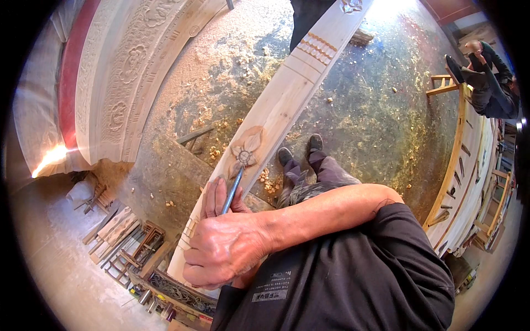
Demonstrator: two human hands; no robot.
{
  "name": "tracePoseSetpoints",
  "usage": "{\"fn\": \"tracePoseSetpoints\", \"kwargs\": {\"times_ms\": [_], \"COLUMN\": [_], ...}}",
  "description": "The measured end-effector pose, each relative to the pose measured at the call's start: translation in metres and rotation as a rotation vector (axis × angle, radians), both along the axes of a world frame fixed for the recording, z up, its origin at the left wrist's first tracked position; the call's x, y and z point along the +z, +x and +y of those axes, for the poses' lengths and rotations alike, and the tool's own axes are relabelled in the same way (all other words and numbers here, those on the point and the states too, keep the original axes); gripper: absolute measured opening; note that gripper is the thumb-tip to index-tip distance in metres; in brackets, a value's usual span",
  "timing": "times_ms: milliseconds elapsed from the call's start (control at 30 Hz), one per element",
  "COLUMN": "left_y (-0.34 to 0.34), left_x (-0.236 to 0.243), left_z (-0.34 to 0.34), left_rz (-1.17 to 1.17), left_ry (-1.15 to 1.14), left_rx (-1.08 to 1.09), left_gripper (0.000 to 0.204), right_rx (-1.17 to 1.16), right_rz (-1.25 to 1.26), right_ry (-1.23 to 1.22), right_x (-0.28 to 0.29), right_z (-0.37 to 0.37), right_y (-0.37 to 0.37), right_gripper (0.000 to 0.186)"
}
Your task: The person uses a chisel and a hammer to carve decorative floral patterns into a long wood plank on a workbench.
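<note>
A long pale wooden plank (pixel 287 99) runs diagonally from the lower left to the top. A flower (pixel 244 154) is carved into it, and a band of small carved shapes (pixel 316 48) lies farther up. A chisel (pixel 234 187) with a grey-blue metal shaft points at the flower, its tip touching the carving. My right hand (pixel 226 248) is closed in a fist at the chisel's near end. My left hand (pixel 214 196) lies on the plank just beyond it, fingers around the shaft. The handle is hidden inside my hands.
A large carved wooden panel (pixel 127 71) leans at the upper left. Wood chips (pixel 221 149) litter the floor. Several tools and wood pieces (pixel 132 243) lie at the lower left. Wooden frames (pixel 469 165) stand on the right, near a seated person (pixel 488 83). Another person's legs (pixel 309 16) stand at the plank's far end.
</note>
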State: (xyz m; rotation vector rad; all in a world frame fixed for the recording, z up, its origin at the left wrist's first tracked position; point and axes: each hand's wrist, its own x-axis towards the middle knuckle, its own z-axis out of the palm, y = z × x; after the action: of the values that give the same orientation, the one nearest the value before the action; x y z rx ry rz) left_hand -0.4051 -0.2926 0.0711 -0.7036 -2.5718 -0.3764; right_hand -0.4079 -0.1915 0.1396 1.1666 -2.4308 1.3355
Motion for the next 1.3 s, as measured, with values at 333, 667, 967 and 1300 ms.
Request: {"fn": "tracePoseSetpoints", "kwargs": {"times_ms": [333, 667, 967, 1300], "left_y": [0.0, -0.001, -0.006, -0.012], "left_x": [-0.021, 0.006, 0.017, 0.011], "left_z": [0.001, 0.003, 0.018, 0.026], "left_rz": [0.068, 0.158, 0.01, -0.018], "left_ry": [0.1, 0.279, 0.345, 0.409], "left_rx": [0.036, -0.353, -0.5, -0.554], "left_gripper": [0.032, 0.035, 0.028, 0.036], "right_rx": [0.3, -0.047, -0.047, -0.745], "right_rz": [0.085, 0.346, 0.045, -0.245], "right_ry": [-0.184, -0.349, -0.611, -0.399], "right_x": [-0.009, 0.003, 0.032, 0.028], "right_z": [0.011, 0.021, 0.095, 0.127], "right_y": [-0.019, 0.029, 0.042, 0.085], "right_gripper": [0.055, 0.023, 0.036, 0.036]}}
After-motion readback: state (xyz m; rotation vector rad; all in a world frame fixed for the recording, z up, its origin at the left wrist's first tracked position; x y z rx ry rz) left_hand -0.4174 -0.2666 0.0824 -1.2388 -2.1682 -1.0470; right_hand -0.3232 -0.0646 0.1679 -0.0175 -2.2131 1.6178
